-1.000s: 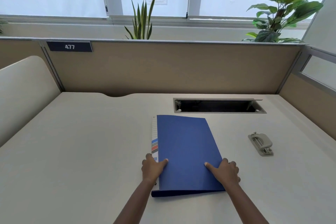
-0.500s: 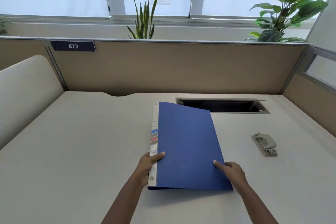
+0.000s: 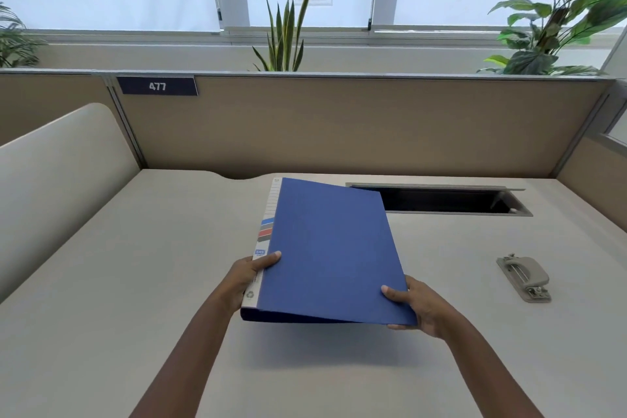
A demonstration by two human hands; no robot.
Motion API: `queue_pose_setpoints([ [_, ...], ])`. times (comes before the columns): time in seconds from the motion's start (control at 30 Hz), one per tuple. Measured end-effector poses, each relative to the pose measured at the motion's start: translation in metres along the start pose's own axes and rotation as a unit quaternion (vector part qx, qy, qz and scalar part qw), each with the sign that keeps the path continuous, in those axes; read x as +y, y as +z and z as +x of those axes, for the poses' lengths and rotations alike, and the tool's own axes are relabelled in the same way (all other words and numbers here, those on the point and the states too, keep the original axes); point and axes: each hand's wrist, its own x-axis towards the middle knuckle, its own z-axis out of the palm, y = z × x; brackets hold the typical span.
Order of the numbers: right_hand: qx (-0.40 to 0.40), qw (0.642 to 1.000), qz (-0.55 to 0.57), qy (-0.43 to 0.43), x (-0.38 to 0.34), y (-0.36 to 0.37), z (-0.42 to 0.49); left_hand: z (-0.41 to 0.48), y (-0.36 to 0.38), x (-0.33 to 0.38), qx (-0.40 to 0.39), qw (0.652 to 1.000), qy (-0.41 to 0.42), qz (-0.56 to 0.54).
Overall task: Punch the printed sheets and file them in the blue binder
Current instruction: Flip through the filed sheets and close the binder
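lifted off the desk (image 3: 135,282), blue binder (image 3: 332,248) gripped by left hand (image 3: 249,276) and right hand (image 3: 419,307).

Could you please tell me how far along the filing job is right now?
Nothing looks finished yet: the punch sits alone on the desk, and no sheets are visible. In hand: the left hand and right hand grip the closed binder, held tilted above the desk. Left: opening it, punching the sheets and filing them.

blue binder (image 3: 334,248), white spine with perhaps blue-red-grey stripes; grey punch (image 3: 523,276).
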Motion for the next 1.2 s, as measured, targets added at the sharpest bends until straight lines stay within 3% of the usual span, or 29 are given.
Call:
queue_pose_setpoints([
  [0.27, 0.045, 0.996, 0.047, -0.053, -0.029, 0.041, 0.046, 0.018, -0.042, 0.004, 0.013, 0.998, -0.006, -0.054],
  [0.73, 0.066, 0.996, 0.044, -0.043, -0.058, 0.102, 0.148, 0.093, -0.085, 0.023, 0.17, 0.982, 0.05, 0.059],
  [0.93, 0.069, 0.997, 0.031, -0.035, -0.06, 0.115, 0.176, 0.119, -0.097, 0.031, 0.198, 0.976, 0.044, 0.082],
  [1.2, 0.148, 0.986, -0.073, -0.038, -0.051, 0.116, 0.198, 0.136, -0.099, 0.029, 0.224, 0.957, 0.091, 0.162],
])
